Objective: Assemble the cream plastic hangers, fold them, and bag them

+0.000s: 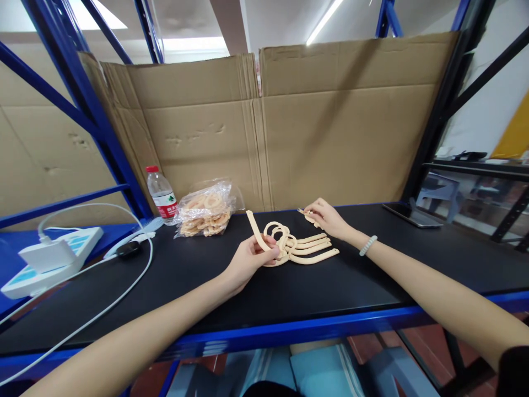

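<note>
My left hand (pixel 248 260) is closed round a curved cream-coloured strip (pixel 256 229), which stands up from between the fingers and thumb. It is at the left side of several similar cream pieces with rings and long curved arms (pixel 312 249), lying overlapped on the black tabletop (pixel 264 302). Farther back, my right hand (pixel 329 218) reaches down with its fingers pinched together over some small cream pieces (pixel 309 216). Exactly what its fingertips grip is hidden. The lower ends of the left-hand strip merge with the pile and are hard to separate.
A clear plastic bag of cream ring parts (pixel 206 209) sits by a red-capped water bottle (pixel 162 196) at the back left. A white power strip (pixel 53 262) and looping cable (pixel 142 270) lie left. A dark phone (pixel 413 215) is back right. Cardboard (pixel 330 121) walls the rear.
</note>
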The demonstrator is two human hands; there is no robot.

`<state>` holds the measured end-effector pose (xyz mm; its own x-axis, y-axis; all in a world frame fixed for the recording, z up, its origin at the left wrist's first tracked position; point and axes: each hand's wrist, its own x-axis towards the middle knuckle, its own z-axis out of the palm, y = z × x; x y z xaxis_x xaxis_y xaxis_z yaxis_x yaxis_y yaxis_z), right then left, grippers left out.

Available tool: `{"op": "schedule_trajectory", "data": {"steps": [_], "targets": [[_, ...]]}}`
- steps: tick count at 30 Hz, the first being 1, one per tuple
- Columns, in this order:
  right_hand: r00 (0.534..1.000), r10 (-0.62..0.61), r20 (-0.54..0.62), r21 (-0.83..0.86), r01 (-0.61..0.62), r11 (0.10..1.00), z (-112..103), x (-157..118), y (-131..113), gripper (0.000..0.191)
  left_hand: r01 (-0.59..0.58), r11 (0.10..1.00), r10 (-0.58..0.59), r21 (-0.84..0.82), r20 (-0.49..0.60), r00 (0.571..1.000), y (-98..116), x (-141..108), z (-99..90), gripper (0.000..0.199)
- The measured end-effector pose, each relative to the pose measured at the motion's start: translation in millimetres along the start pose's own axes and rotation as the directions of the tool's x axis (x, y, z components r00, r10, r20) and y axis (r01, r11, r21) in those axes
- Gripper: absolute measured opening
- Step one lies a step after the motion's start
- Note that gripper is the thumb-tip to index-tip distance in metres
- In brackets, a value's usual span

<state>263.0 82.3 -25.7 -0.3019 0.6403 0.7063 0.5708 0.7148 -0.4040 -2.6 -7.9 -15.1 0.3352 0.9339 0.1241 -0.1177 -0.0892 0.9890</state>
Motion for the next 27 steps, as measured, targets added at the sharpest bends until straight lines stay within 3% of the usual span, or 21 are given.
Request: {"op": "schedule_trajectory", "data": {"steps": [3, 6, 10, 12, 17, 21, 24, 27], "targets": [[0.983, 0.153, -0.105, 0.264, -0.121, 0.957, -3.1, 0.7, -23.1, 0.022, -0.005, 1.000, 0.005, -0.002, -0.001, 1.000, 0.3, -0.6, -0.6, 0.036], [0.954, 0.300, -0.013, 0.565, -0.240, 0.789, -2.5, -4.2, -49.0, 0.030, -0.010, 1.000, 0.010, 0.001, 0.005, 1.000, 0.1, -1.2, -0.5, 0.036], [0.891, 0.422, 0.165, 0.762, -0.387, 0.519, 2.8, -14.0, -75.4, 0.034, -0.034, 0.999, 0.035, 0.024, -0.013, 0.999, -0.2, -1.3, -0.4, 0.035], [0.865, 0.444, 0.233, 0.806, -0.427, 0.410, 6.3, -17.7, -82.9, 0.031, -0.040, 0.998, 0.041, 0.047, -0.021, 0.999, -0.3, -1.2, -0.7, 0.034], [0.826, 0.467, 0.315, 0.835, -0.475, 0.278, 14.9, -24.0, -89.7, 0.025, -0.036, 0.997, 0.036, 0.072, -0.008, 0.999, -0.4, -1.1, -2.0, 0.030], [0.809, 0.434, 0.396, 0.859, -0.493, 0.135, 20.1, -28.3, -95.9, 0.046, -0.022, 0.998, 0.021, 0.057, 0.019, 1.000, -0.4, -1.5, -2.8, 0.033], [0.814, 0.348, 0.465, 0.839, -0.530, 0.120, 23.3, -31.0, -103.8, 0.043, 0.000, 0.999, -0.002, 0.047, 0.048, 0.999, -1.1, -1.3, -3.4, 0.034], [0.826, 0.311, 0.470, 0.823, -0.537, 0.185, 25.8, -33.1, -110.0, 0.029, -0.018, 1.000, 0.017, 0.014, 0.068, 0.998, -2.7, -0.2, -4.3, 0.034]]}}
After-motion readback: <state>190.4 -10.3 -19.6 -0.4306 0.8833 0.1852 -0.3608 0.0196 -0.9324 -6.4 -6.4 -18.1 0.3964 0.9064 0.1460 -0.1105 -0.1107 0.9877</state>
